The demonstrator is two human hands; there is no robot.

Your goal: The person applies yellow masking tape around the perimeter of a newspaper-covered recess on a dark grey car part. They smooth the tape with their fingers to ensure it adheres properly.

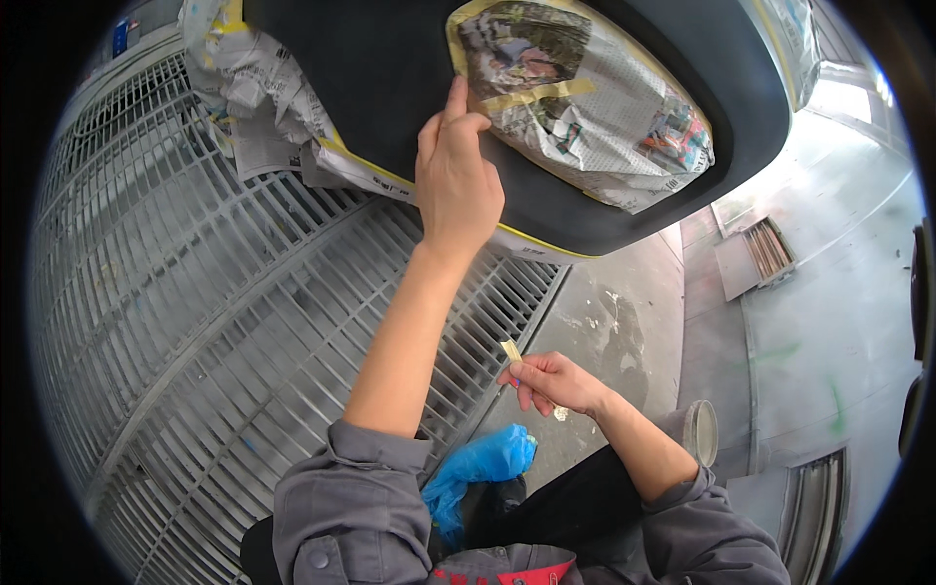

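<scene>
Grey sleeves (351, 507) lie nearest you at the bottom of the frame, with both forearms reaching up from them. Just right of centre, lower down, your right hand (556, 382) pinches a short strip of pale yellow tape (511, 352), thumb and index finger closed on it and one end standing out beyond them toward the upper left. Expect the strip to be almost weightless and limp, probably sticky on one face and quick to curl or cling; an end or an edge is the best hold.

At upper centre, your left hand (458, 185) has its index finger straight, the tip at the taped left edge of the newspaper (624, 117) on the dark panel (331, 68). Its thumb stands apart and the other fingers are bent; you see nothing in their grasp, though the palm side is hidden. Judge the panel stiff and smooth, its weight unclear, and the crumpled paper easily torn, so steady things on the bare dark face. The strip sits well apart from these fingers, below and to their right.
</scene>
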